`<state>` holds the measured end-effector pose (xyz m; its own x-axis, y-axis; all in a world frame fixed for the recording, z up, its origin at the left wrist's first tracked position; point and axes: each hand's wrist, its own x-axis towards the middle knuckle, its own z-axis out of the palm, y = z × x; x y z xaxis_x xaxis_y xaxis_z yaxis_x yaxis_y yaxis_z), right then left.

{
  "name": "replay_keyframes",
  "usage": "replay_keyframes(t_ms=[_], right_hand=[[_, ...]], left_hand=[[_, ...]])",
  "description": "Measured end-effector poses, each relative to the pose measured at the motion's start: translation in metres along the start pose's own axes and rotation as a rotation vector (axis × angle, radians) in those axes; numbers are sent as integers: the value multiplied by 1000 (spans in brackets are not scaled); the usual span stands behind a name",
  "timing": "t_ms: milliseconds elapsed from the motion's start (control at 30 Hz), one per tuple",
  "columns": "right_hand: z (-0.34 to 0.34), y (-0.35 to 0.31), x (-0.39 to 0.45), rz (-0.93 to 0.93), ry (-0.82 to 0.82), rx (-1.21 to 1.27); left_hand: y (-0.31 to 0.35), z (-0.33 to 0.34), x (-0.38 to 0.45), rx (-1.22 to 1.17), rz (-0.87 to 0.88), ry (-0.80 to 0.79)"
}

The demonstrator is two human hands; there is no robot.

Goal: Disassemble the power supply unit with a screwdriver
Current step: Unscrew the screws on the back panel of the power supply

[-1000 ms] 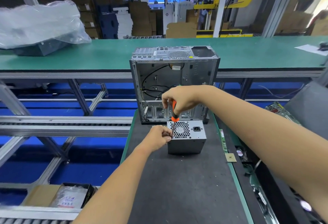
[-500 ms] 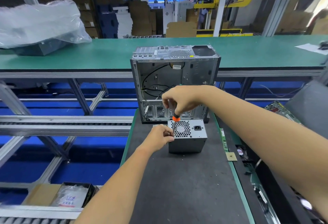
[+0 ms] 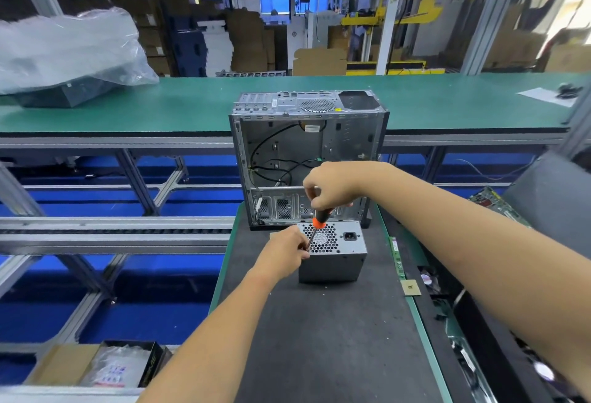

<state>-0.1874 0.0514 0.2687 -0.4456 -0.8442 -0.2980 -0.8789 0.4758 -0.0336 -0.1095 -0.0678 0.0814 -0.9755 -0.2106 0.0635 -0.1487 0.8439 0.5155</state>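
A grey metal power supply unit [image 3: 335,262] stands on the dark mat [image 3: 319,338], its top face showing a honeycomb fan grille and a power socket. My right hand [image 3: 329,187] grips the handle of an orange-and-black screwdriver [image 3: 318,222] from above. The shaft slants down to the unit's upper left edge. My left hand [image 3: 284,252] sits at that left edge, fingers curled around the lower shaft; the tip is hidden behind them.
An open, empty computer case [image 3: 307,159] stands just behind the unit. A long green bench [image 3: 128,108] with a plastic-wrapped item [image 3: 64,47] runs across the back. Circuit boards and parts [image 3: 396,255] lie along the mat's right edge. A cardboard box [image 3: 96,364] sits low left.
My right hand has sunk slightly with the screwdriver, so less of the orange handle shows. The left hand and the unit stay in place.
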Motion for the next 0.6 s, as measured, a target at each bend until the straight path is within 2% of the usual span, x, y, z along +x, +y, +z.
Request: replay_keyframes(t_ms=[100, 267, 433, 600], right_hand=[[1, 2, -4, -2, -14, -10], [14, 3, -1, 120, -231, -15], [8, 9, -5, 110, -229, -32], [2, 20, -11, 134, -127, -162]], left_hand=[[1, 0, 0, 0, -4, -8], [2, 1, -2, 73, 39, -13], [7, -2, 1, 174, 77, -65], [6, -2, 0, 84, 38, -37]])
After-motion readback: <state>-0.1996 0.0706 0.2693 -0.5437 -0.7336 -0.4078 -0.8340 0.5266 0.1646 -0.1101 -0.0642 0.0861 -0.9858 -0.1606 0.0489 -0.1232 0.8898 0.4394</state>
